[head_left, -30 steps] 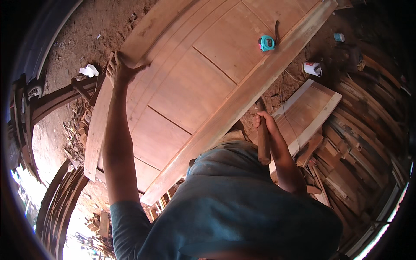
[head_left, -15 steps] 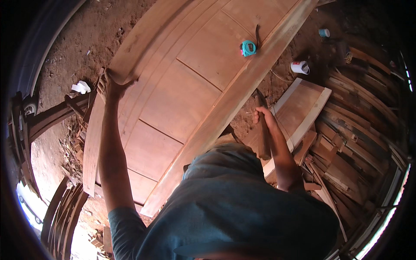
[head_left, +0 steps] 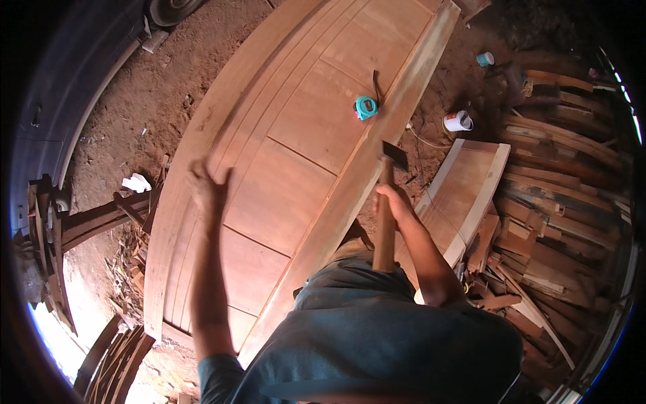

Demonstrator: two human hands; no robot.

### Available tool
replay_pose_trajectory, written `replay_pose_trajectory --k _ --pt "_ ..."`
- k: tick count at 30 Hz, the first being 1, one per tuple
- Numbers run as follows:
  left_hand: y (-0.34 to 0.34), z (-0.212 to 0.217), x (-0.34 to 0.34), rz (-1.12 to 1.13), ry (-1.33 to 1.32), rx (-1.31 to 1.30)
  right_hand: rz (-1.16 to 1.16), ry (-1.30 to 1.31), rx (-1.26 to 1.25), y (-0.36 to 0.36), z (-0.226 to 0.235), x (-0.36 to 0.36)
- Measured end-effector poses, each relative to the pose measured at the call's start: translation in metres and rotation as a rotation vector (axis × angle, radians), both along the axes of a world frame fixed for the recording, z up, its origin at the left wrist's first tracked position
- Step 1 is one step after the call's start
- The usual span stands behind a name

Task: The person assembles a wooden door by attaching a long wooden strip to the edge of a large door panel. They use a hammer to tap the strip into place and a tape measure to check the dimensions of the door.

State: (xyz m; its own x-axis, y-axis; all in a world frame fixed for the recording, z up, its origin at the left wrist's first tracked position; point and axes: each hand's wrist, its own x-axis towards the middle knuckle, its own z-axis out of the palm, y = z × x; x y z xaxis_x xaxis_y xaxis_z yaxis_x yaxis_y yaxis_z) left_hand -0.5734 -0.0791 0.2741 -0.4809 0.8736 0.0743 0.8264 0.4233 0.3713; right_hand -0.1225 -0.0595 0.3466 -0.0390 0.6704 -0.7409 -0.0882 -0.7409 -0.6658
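Observation:
A large wooden door [head_left: 269, 182] with grooved panels lies in front of me, tilted across the view. My left hand [head_left: 210, 188] is over its left side rail, fingers apart and slightly blurred, holding nothing; whether it touches the wood I cannot tell. Beyond the door's right edge, my right hand [head_left: 392, 202] is wrapped round the wooden handle of a hammer [head_left: 385, 232]. The dark metal head points away from me, close to the door's edge. On the door rests a teal tape measure [head_left: 365, 108] with a dark strap.
A smaller wooden panel [head_left: 464, 182] lies on the right, beside stacked boards [head_left: 558, 195]. A white bucket [head_left: 457, 122] and a small blue-and-white container [head_left: 485, 59] stand on the dirt floor. At left are a dark vehicle [head_left: 47, 114], a wooden support [head_left: 101, 217] and scrap wood.
My left hand has let go of the door's left edge and moved inward to the right. The hammer has swung up, its head now in plain view. The view has shifted somewhat.

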Motion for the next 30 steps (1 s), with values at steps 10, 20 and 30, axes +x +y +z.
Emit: replay_pose_trajectory --k 10,20,30 --pt "-0.080 0.094 0.125 0.310 -1.661 -0.076 0.850 -0.458 0.653 0.072 -0.008 -0.148" --pt "-0.305 0.067 0.030 0.221 -0.431 -0.170 1.256 -1.198 0.716 0.236 -0.043 -0.053" --pt "-0.398 0.071 0.047 0.185 -0.122 -0.403 0.713 -0.021 0.512 0.030 -0.017 -0.166"
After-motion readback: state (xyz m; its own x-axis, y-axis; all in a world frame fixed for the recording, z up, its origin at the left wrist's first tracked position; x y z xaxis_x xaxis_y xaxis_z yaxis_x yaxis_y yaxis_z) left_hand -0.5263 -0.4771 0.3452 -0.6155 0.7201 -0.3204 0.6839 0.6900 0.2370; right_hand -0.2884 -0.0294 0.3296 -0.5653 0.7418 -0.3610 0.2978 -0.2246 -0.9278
